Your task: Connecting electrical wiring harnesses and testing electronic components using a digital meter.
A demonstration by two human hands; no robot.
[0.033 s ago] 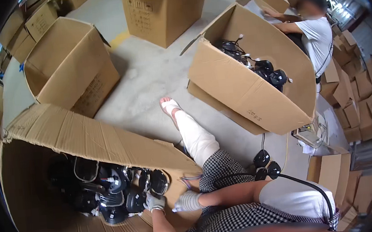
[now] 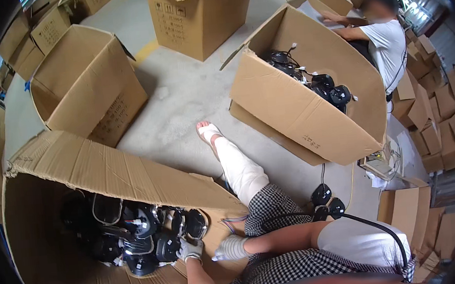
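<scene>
In a big cardboard carton (image 2: 115, 162) at the lower left lie several black rounded parts (image 2: 137, 225) with glossy rims, short wires and small white connectors. My left hand (image 2: 191, 249), in a pale glove, has its fingers curled at the right edge of one black rounded part (image 2: 166, 247). My right hand (image 2: 230, 248), in a striped grey-white glove, is closed beside it, just outside the pile. A small white tip shows at its fingers, but what it holds is hidden. Thin coloured wires (image 2: 230, 224) lie above my right hand.
Another carton (image 2: 306, 113) at the right holds more black wired parts. An open carton (image 2: 90, 83) stands at the upper left, a closed one (image 2: 201, 25) at the top. Beyond the right carton a person (image 2: 386, 36) works. Black parts (image 2: 324, 201) with a cable lie on the floor near my right side.
The view has shifted very slightly. Both hands stay in nearly the same place.
</scene>
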